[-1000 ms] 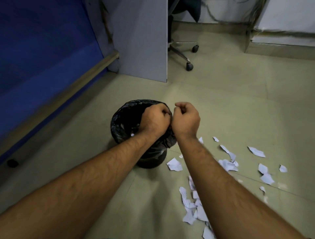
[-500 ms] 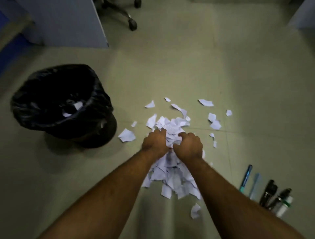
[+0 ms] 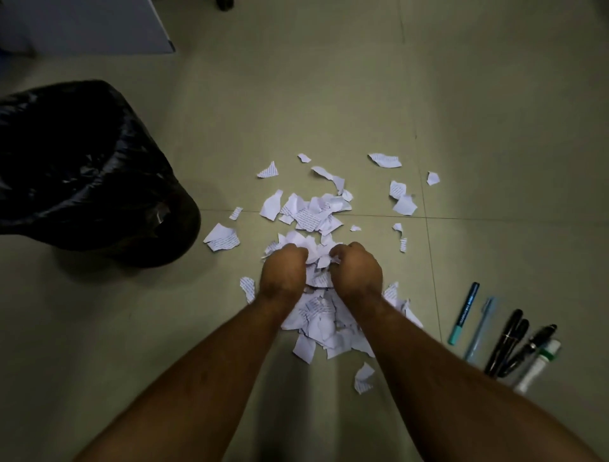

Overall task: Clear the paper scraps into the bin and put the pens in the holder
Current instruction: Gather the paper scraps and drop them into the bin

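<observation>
Torn white paper scraps (image 3: 306,214) with printed text lie scattered and heaped on the pale tiled floor. My left hand (image 3: 284,271) and my right hand (image 3: 356,271) sit side by side on the heap, fingers curled around a clump of scraps between them. A bin lined with a black plastic bag (image 3: 82,171) stands on the floor to the left, about a hand's width from the nearest scraps. Several pens and markers lie in a row at the lower right: a teal marker (image 3: 464,312), a light blue pen (image 3: 479,328), black pens (image 3: 509,341) and a white marker (image 3: 538,366). No pen holder is in view.
A grey partition panel (image 3: 99,26) stands at the top left, behind the bin. A chair castor (image 3: 225,4) shows at the top edge. Open floor stretches to the right and beyond the scraps.
A second ago both fists were over the bin. They then dropped onto the scrap heap on the floor and have closed around a clump; the view has tilted down and right.
</observation>
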Demonstrator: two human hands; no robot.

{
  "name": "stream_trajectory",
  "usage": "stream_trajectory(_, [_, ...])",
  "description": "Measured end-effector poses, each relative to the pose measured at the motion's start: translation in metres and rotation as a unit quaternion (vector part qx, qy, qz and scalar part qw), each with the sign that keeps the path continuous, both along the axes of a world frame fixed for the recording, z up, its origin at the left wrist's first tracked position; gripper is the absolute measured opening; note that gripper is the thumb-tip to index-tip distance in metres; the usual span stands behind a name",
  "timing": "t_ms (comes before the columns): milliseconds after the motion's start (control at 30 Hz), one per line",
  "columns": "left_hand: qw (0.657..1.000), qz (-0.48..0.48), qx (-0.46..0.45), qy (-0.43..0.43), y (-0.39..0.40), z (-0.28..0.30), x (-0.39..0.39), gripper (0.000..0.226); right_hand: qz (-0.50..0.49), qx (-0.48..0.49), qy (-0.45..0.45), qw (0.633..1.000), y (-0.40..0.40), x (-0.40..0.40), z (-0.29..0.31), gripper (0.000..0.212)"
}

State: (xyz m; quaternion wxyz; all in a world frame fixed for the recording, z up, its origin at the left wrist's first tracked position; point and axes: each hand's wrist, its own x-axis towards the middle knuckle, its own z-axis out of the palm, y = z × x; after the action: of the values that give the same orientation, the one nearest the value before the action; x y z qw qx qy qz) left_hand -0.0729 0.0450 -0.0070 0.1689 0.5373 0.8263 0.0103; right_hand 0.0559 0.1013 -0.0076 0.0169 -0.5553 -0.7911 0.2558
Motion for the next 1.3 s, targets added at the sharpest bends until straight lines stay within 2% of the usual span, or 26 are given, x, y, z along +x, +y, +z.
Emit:
stream_trajectory(133, [0.993,0.096,0.051,-0.036,0.003,0.008,-0.002,0.030,-0.022,0.023,0.042,0.999,0.002,0.000,0.001,0.026])
stream_trajectory(300, [0.962,0.232,0.105,-0.097,0.012,0.031,-0.007,0.029,-0.202,-0.014,0.129,0.971,0.012,0.000,0.016,0.023])
stream_trajectory(367, [0.951,0.258,0.122,-0.116,0.015,0.043,-0.013,0.028,-0.234,-0.024,0.161,0.959,0.014,-0.004,0.028,0.021])
stream_trajectory(633, [0.936,0.243,0.218,-0.133,0.021,0.148,-0.052,0.022,-0.211,-0.049,0.343,0.914,0.018,-0.058,0.116,0.011])
stream_trajectory(800, [0.917,0.254,0.287,-0.112,0.008,0.228,-0.117,0.017,-0.168,-0.066,0.433,0.883,0.010,-0.138,0.194,0.020])
stream_trajectory(867, [0.907,0.273,0.306,-0.095,-0.004,0.250,-0.147,0.016,-0.143,-0.067,0.449,0.879,0.001,-0.175,0.217,0.016])
stream_trajectory(967, [0.890,0.316,0.321,-0.067,-0.030,0.269,-0.193,0.017,-0.085,-0.063,0.436,0.894,-0.021,-0.231,0.241,0.005])
stream_trajectory(1067, [0.886,0.341,0.314,-0.021,-0.062,0.268,-0.235,0.020,-0.008,-0.054,0.390,0.919,-0.048,-0.279,0.250,0.009])
stream_trajectory(1200, [0.903,0.338,0.264,-0.009,-0.090,0.245,-0.270,0.015,0.069,-0.048,0.265,0.961,-0.066,-0.317,0.236,0.013])
stream_trajectory(1300, [0.924,0.309,0.224,0.001,-0.094,0.229,-0.280,0.015,0.097,-0.034,0.206,0.973,-0.067,-0.325,0.230,0.021])
